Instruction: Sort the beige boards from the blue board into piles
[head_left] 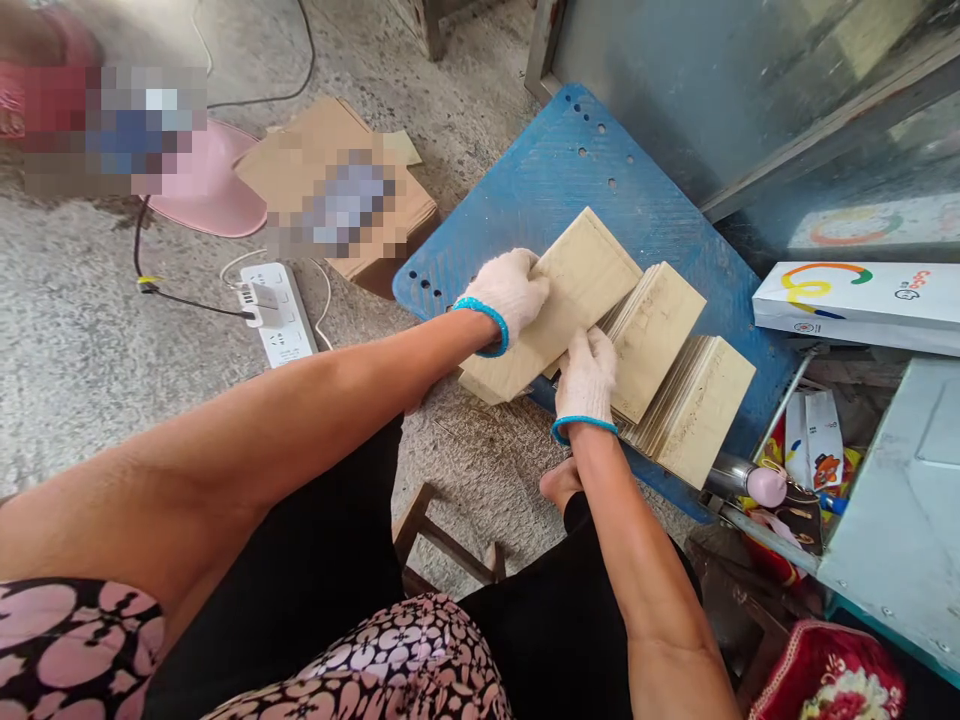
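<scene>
Both of my hands wear white knit gloves with blue cuffs. My left hand is closed on the left edge of a flat, pale wooden board, its thumb hidden. At the lower right edge of the same board is my right hand, fingers bent round the edge and close to a stack. That stack of thin wooden boards leans to the right of my hand. Farther right stands another leaning stack of thin boards. More board edges show under my left wrist. All rest on a blue plastic tabletop.
On the floor at left are a cardboard box, a pink cap and a white power strip with cables. At right, a white printed box lies above an open drawer holding a flask. A wooden stool stands below.
</scene>
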